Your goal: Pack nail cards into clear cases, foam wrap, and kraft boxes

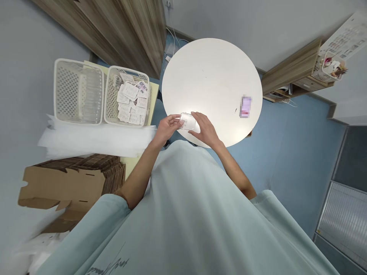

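A small clear plastic case [187, 121] with a white inside is held over the near edge of the round white table [212, 68]. My left hand [168, 128] pinches its left end, thumb on top and fingers behind. On the other side, my right hand [207, 130] spans the case's right part, with the thumb at the near edge and fingertips at the far corner. Glare on the table blurs the case's outline, and its contents cannot be made out.
A phone-like purple item [245, 107] lies at the table's right. Leftward stand a white basket of printed cards [130, 100], another basket with clear plastic pieces [93, 93], white foam sheets [94, 139] and folded cardboard boxes [69, 181]. A wooden cabinet [292, 70] stands right.
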Demonstrator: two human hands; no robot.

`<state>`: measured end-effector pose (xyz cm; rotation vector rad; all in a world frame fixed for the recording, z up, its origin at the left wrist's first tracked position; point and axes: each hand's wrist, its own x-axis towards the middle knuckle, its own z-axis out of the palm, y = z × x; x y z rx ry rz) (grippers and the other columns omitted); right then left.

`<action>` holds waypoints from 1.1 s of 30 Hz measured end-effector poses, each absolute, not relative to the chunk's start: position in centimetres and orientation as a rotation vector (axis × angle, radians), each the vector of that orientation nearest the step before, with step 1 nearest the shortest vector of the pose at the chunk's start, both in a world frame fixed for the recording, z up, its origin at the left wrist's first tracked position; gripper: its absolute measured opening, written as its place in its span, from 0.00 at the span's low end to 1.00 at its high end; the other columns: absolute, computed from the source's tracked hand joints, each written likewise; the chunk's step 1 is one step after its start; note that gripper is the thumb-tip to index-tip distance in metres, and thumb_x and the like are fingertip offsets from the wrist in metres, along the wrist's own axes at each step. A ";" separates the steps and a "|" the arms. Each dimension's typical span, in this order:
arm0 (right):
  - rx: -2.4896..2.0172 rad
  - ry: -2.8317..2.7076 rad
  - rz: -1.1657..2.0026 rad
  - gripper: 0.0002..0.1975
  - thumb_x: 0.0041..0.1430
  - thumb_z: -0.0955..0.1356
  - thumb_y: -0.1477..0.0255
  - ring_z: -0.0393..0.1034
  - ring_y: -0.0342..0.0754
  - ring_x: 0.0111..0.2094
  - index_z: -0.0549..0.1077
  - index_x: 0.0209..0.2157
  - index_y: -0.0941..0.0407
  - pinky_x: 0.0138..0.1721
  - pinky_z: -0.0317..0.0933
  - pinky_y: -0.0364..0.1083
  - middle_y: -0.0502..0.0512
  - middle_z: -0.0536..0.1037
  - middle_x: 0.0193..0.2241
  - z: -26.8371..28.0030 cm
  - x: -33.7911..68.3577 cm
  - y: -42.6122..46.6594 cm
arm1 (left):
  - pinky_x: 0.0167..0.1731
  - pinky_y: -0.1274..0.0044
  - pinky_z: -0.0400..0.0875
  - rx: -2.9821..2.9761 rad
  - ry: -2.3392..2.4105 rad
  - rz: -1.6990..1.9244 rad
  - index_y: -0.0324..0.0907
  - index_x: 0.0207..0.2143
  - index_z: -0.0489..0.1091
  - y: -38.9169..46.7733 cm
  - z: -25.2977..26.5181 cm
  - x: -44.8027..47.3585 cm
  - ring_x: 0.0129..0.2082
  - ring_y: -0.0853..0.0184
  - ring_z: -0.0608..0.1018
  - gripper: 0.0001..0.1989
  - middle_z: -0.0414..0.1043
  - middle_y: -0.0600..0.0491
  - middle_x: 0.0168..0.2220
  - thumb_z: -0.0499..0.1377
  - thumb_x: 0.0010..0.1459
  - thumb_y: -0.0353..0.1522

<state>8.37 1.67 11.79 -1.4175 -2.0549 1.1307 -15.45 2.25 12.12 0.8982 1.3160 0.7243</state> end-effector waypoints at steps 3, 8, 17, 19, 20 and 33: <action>-1.404 -2.036 1.167 0.41 0.71 0.77 0.63 0.58 0.66 0.80 0.64 0.80 0.46 0.81 0.58 0.69 0.62 0.68 0.77 11.3 7.5 1.6 | 0.59 0.60 0.82 0.887 1.299 0.716 0.41 0.58 0.78 1.9 12.4 -16.5 0.54 0.52 0.86 0.41 0.86 0.41 0.53 0.77 0.53 0.59; -1.396 -1.738 1.440 0.48 0.65 0.80 0.53 0.69 0.63 0.73 0.63 0.80 0.44 0.69 0.75 0.62 0.63 0.71 0.73 10.7 6.0 1.0 | 0.67 0.58 0.77 0.861 1.170 0.732 0.43 0.68 0.75 1.1 12.9 -18.0 0.69 0.45 0.79 0.49 0.76 0.36 0.70 0.80 0.50 0.56; -1.351 -1.481 1.731 0.45 0.54 0.84 0.48 0.75 0.61 0.67 0.77 0.71 0.44 0.65 0.78 0.60 0.60 0.75 0.72 10.9 4.4 0.7 | 0.70 0.56 0.76 0.840 1.156 0.712 0.45 0.74 0.72 0.3 12.5 -19.7 0.73 0.41 0.76 0.56 0.70 0.35 0.76 0.82 0.48 0.54; -1.349 -1.477 1.764 0.42 0.54 0.84 0.48 0.75 0.61 0.66 0.80 0.69 0.44 0.64 0.79 0.60 0.58 0.75 0.72 11.0 4.4 0.7 | 0.69 0.54 0.77 0.844 1.151 0.684 0.45 0.75 0.72 0.3 12.4 -19.9 0.71 0.40 0.79 0.56 0.72 0.35 0.74 0.82 0.47 0.54; -1.353 -1.466 1.780 0.42 0.54 0.84 0.48 0.75 0.61 0.66 0.81 0.68 0.44 0.63 0.80 0.60 0.58 0.76 0.72 11.1 4.5 0.7 | 0.69 0.53 0.77 0.845 1.146 0.669 0.45 0.75 0.72 0.3 12.4 -20.0 0.69 0.40 0.80 0.56 0.74 0.35 0.73 0.82 0.47 0.53; -1.402 -1.405 1.878 0.43 0.51 0.85 0.47 0.75 0.64 0.66 0.83 0.66 0.46 0.54 0.83 0.57 0.62 0.78 0.69 10.8 5.9 -0.6 | 0.65 0.54 0.81 0.875 1.142 0.587 0.42 0.72 0.75 -0.6 12.2 -19.2 0.61 0.43 0.86 0.53 0.87 0.40 0.58 0.81 0.49 0.53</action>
